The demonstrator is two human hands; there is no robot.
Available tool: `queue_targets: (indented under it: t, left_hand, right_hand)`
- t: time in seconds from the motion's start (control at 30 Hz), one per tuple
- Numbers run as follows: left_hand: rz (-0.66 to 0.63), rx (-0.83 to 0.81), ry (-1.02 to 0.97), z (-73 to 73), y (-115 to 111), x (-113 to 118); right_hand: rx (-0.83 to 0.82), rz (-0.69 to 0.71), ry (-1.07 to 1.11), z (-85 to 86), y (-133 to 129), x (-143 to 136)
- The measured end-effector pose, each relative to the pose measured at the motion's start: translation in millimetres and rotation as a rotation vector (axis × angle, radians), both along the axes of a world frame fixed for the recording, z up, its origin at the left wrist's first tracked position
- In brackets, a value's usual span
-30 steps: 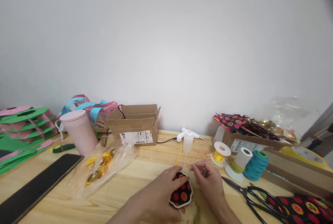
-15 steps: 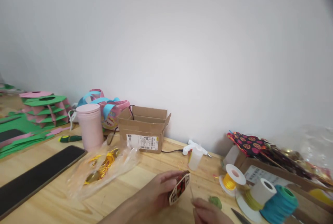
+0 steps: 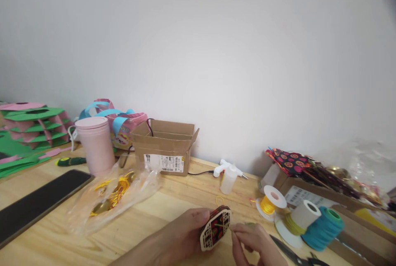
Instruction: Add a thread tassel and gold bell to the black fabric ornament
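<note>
The patterned piece point(image 3: 216, 229) is held tilted over the table point(image 3: 175, 200) in the grip of the left hand point(image 3: 188, 233); a thin stick point(image 3: 230, 229) is seemingly pinched by the right hand point(image 3: 256, 240) beside it. The piece could be scratched if the stick is pushed askew

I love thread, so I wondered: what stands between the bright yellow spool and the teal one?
In the head view, a white spool of olive thread.

hands point(image 3: 192, 233): bare; left forearm point(image 3: 148, 244): slim, uncovered as far as visible
</note>
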State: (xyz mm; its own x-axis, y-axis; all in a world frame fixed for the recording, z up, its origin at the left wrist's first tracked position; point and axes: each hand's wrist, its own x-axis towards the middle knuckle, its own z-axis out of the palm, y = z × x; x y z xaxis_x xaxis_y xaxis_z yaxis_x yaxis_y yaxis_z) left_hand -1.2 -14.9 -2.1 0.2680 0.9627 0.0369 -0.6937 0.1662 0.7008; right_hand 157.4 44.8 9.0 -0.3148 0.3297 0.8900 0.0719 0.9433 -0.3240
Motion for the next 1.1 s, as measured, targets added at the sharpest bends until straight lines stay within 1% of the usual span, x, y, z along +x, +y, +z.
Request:
queue_targets:
  t: [0.07,0.13,0.4,0.6,0.77,0.83,0.93,1.0,1.1]
  left_hand:
    - [0.0,-0.011,0.019,-0.5,-0.6,1.1]
    - [-0.002,-0.03,0.036,-0.2,-1.1,1.8]
    - [0.037,-0.062,0.012,-0.4,-0.7,2.0]
    - [0.079,-0.042,0.031,-8.0,1.1,5.2]
    - [0.193,-0.012,0.186,-12.2,4.9,6.0]
    - [0.238,0.018,0.264,-11.4,5.4,5.2]
    - [0.266,0.059,0.376,-8.4,4.1,3.2]
    - [0.274,0.063,0.441,-6.1,2.5,2.3]
    - [0.297,0.067,0.515,-3.1,1.1,2.2]
  right_hand:
    - [0.06,0.008,-0.053,4.9,2.5,4.1]
    - [0.083,-0.009,-0.063,7.1,3.5,6.6]
    - [0.055,-0.074,0.006,2.1,0.3,2.5]
    - [0.044,-0.05,-0.025,2.6,-0.3,1.2]
    - [0.052,0.0,-0.118,3.7,-2.2,-1.8]
    - [0.006,-0.016,-0.103,0.9,-3.2,-3.1]
    - [-0.087,-0.055,-0.075,-5.1,-2.9,-3.9]
    - [-0.117,-0.037,-0.13,-8.0,-1.3,-3.9]
    - [-0.169,0.029,-0.201,-9.6,1.2,-4.4]
